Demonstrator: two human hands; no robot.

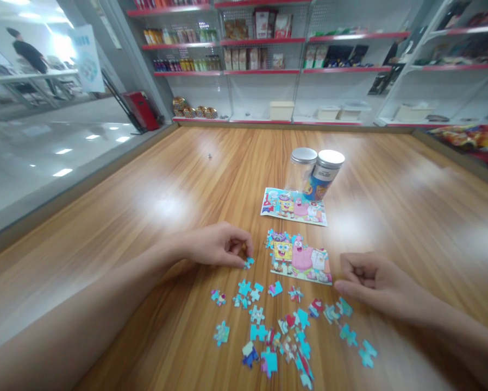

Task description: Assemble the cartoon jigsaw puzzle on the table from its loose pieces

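Partly assembled jigsaw puzzle [301, 258], glossy and showing a yellow square cartoon figure and a pink companion, lies flat on a brown wood-grain tabletop [227, 190], just right of the left hand's grip. That left hand [221, 245] has thumb and forefinger narrowed on a small light-blue jigsaw piece [249, 263], a fingertip hold that suits so slight a thing; whether it is lifted cannot be told. Farther right, past the puzzle, the right hand [376, 279] rests loosely curled with nothing visible in it, its thumb near the puzzle's corner, perhaps to steady it. Nearer the person than the grip, loose multicoloured jigsaw pieces [269, 363] lie spread out, probably to keep their shapes in sight. Beyond the grip and to its right, a rectangular printed picture card [295, 207] faces the same way as the puzzle, presumably for easy comparison, near 2 silver-lidded cylindrical jars: 1 clear [300, 171], 1 blue-labelled [321, 176].
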